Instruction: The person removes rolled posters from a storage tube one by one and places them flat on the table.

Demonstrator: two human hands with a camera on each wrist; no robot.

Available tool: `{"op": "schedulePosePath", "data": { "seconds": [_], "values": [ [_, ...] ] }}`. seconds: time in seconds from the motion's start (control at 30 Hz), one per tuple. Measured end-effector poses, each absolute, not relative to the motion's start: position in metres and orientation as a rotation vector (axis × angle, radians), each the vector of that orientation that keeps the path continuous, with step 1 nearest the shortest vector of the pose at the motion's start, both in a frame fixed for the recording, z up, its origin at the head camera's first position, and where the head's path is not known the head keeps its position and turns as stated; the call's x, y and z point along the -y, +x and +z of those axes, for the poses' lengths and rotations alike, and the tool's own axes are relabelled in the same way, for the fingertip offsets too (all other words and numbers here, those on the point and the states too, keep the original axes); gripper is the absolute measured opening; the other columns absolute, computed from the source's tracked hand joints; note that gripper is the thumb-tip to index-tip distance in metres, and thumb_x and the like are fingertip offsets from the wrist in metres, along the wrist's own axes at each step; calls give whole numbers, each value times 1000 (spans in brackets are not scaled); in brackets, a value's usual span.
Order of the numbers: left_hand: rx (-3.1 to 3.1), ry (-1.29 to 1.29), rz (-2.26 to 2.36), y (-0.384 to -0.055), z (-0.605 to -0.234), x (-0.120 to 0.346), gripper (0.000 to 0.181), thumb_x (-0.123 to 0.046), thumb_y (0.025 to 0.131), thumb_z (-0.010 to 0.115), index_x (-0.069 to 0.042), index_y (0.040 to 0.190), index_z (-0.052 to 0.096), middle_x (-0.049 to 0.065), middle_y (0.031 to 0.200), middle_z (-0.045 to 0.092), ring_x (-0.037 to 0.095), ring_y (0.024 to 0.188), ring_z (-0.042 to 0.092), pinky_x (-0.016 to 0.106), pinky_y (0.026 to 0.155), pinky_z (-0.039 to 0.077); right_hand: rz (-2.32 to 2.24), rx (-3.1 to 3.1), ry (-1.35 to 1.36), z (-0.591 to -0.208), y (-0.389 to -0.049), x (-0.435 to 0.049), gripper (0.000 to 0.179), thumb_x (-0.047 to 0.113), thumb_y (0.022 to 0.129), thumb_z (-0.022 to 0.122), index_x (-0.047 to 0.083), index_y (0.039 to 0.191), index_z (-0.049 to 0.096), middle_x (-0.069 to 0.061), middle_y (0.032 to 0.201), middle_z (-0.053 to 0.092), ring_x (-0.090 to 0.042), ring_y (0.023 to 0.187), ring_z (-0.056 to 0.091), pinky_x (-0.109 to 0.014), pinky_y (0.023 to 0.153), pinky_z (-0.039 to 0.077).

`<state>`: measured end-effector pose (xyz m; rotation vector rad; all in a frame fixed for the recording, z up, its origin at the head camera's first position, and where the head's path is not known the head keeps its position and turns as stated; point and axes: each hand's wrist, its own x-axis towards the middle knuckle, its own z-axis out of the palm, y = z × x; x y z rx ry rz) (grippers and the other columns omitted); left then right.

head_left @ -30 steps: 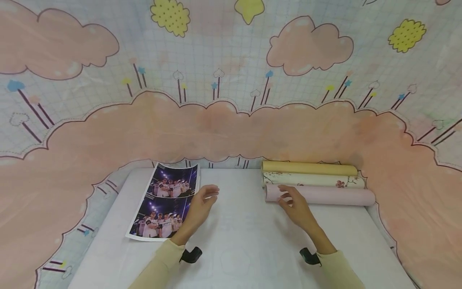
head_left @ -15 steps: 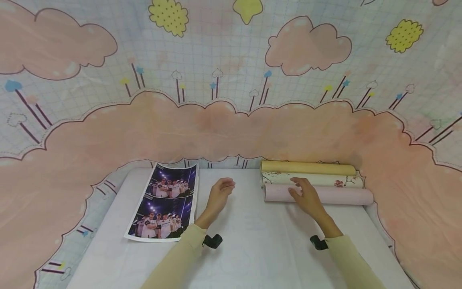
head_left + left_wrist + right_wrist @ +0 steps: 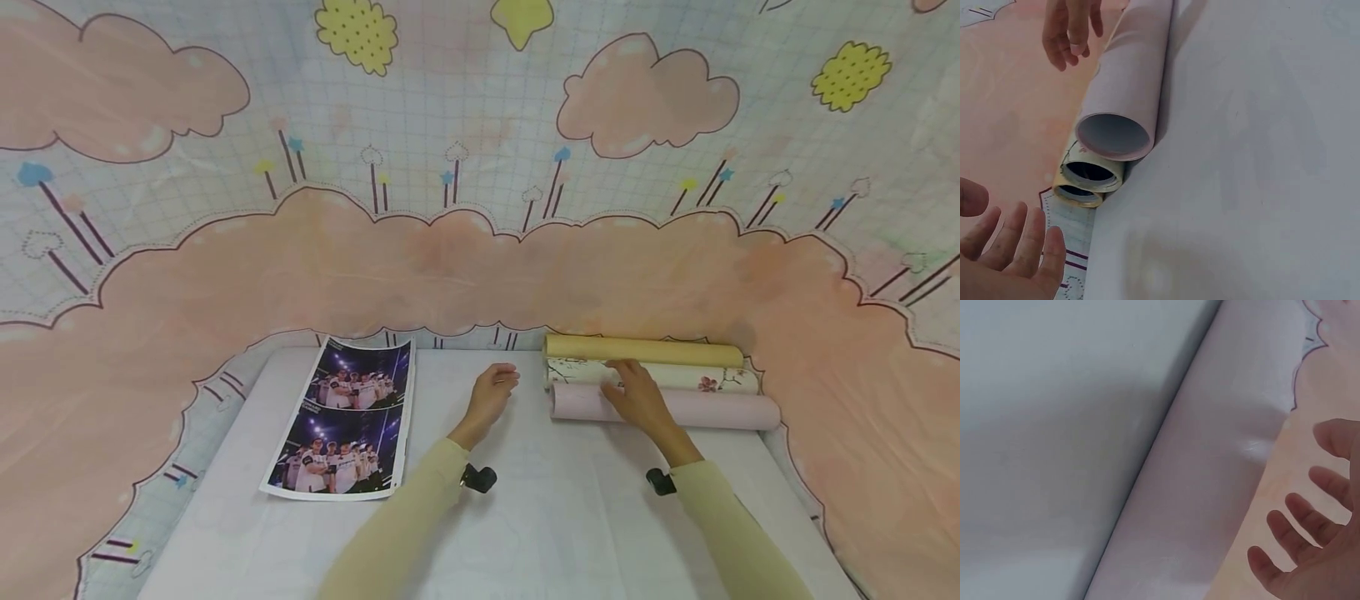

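Note:
Three rolls of paper lie side by side at the back right: a yellow roll (image 3: 645, 348), a white flowered roll (image 3: 675, 377) and, in front, a pale pink roll (image 3: 720, 411). Over the left part of the pink and flowered rolls hovers my right hand (image 3: 641, 404), fingers loosely bent and holding nothing. My left hand (image 3: 489, 404) is above the table, left of the rolls' ends, its fingers relaxed and nothing in them. In the left wrist view the hollow end of the pink roll (image 3: 1129, 75) faces that hand (image 3: 1016, 256).
A printed sheet (image 3: 337, 421) with two group photos lies at the left of the white table (image 3: 540, 533). Behind and around the table hangs a cloth (image 3: 450, 267) patterned with clouds.
My left hand has moved right and slightly away from me, off the photo sheet toward the rolls. The right hand has shifted a little right and farther back over them.

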<state>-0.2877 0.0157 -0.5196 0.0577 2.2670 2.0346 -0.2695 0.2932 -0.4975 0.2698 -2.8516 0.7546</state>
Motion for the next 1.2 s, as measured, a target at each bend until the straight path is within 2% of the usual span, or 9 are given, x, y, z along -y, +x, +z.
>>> {"op": "schedulePosePath", "data": {
  "seconds": [0.1, 0.37, 0.53, 0.63, 0.73, 1.03, 1.2],
  "values": [
    [-2259, 69, 2015, -293, -520, -28, 32, -11, 98, 54, 1, 128, 57, 15, 124, 66, 29, 118, 62, 41, 98, 52, 733, 2844, 297, -499, -273, -295, 45, 21, 96, 61, 1, 135, 52, -27, 135, 51, -45, 112, 55, -61, 91, 46],
    [-2227, 42, 1935, -308, -519, -60, 38, -18, 98, 54, 0, 131, 57, 16, 129, 64, 28, 118, 60, 39, 96, 52, 676, 2904, 276, -500, -281, -292, 50, 28, 96, 59, 3, 139, 50, -26, 141, 48, -50, 128, 45, -68, 103, 36],
    [-2214, -23, 1874, -309, -524, -72, 45, -20, 99, 50, -2, 140, 51, 16, 139, 57, 30, 128, 54, 42, 105, 47, 638, 2897, 330, -507, -283, -286, 50, 28, 96, 60, 2, 138, 51, -28, 140, 49, -51, 126, 47, -68, 102, 37],
    [-2144, -56, 1871, -307, -528, -77, 47, -22, 100, 48, -3, 143, 47, 15, 141, 55, 29, 128, 54, 42, 107, 46, 606, 2884, 363, -512, -284, -284, 49, 27, 95, 61, 2, 136, 52, -28, 138, 50, -52, 123, 49, -68, 100, 39],
    [-2113, -53, 1903, -308, -528, -81, 47, -21, 99, 49, -1, 142, 48, 17, 140, 55, 30, 128, 54, 42, 107, 45, 592, 2853, 388, -514, -284, -283, 47, 25, 94, 63, 1, 134, 54, -28, 136, 52, -51, 121, 51, -68, 98, 41],
    [-2125, -79, 1883, -311, -526, -89, 47, -20, 98, 50, 0, 141, 49, 16, 146, 51, 30, 139, 43, 43, 116, 36, 577, 2852, 380, -516, -283, -286, 45, 25, 95, 62, 1, 133, 55, -27, 136, 53, -51, 123, 50, -68, 99, 41],
    [-2111, -16, 1925, -311, -522, -89, 48, -23, 97, 53, -3, 140, 50, 15, 146, 50, 29, 138, 45, 41, 112, 41, 554, 2820, 367, -518, -282, -288, 49, 24, 92, 67, 0, 133, 55, -27, 136, 52, -50, 127, 46, -68, 101, 38]
  ]
}}
